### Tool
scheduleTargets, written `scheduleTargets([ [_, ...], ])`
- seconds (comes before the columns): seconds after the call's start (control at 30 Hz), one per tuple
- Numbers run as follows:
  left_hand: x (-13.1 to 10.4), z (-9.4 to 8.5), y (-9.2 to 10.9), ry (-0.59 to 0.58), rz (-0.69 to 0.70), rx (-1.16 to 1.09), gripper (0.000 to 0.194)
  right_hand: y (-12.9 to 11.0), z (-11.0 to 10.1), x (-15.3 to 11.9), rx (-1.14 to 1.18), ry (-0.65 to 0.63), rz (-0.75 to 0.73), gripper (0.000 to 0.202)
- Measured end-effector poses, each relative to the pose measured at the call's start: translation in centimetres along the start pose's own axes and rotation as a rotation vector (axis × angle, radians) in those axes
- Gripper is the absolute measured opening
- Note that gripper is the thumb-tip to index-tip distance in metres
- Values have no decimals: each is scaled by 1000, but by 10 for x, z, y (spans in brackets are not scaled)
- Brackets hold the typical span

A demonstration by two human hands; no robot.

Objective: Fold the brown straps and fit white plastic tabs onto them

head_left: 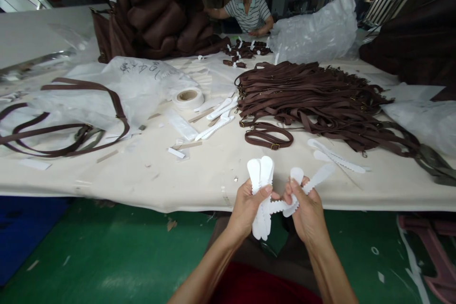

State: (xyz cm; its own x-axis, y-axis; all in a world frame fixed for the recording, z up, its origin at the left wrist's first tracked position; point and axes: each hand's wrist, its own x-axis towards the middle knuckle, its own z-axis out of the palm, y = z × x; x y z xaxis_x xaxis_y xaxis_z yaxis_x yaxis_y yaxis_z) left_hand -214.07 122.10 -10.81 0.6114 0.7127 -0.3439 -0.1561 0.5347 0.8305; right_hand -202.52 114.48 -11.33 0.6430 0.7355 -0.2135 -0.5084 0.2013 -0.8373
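My left hand [249, 206] is closed around a small stack of white scalloped-edge strips [261, 175] with rounded ends, held upright at the table's front edge. Beside it, my right hand [306, 204] pinches more white scalloped strips [320, 175], fanned at different angles. One strip [277, 206] spans the gap between the two hands. On the table just beyond lies a coiled brown strap [269, 137] with a brass-coloured buckle. More of the white strips [337, 156] rest to the right of it, and others [217, 123] to the left.
A large pile of brown straps [306, 90] covers the table's right half. Left are a white tape roll [188, 99], plastic bags [135, 80] and loose straps [117, 99]. Brown bags [153, 9] are heaped behind; a person [249, 12] is across the table. A pink stool [423, 251] stands at lower right.
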Motion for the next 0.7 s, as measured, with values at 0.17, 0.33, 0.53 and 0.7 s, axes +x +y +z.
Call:
scheduleTargets([
  [0.17, -1, 3, -8, -91, -10, -3, 37, 13, 11, -4, -122, 9, 44, 35],
  [0.33, 2, -5, -5, 61, -12, 30, 40, 8, 0, 0, -63, 143, 28, 34],
  [0.53, 2, -5, 4, 49, -83, 36, 48, -1, -7, 3, -89, 89, -57, 34],
  [0.7, 0, 2, 1, -32, -113, 24, 48, 7, 4, -3, -106, -45, 74, 37],
])
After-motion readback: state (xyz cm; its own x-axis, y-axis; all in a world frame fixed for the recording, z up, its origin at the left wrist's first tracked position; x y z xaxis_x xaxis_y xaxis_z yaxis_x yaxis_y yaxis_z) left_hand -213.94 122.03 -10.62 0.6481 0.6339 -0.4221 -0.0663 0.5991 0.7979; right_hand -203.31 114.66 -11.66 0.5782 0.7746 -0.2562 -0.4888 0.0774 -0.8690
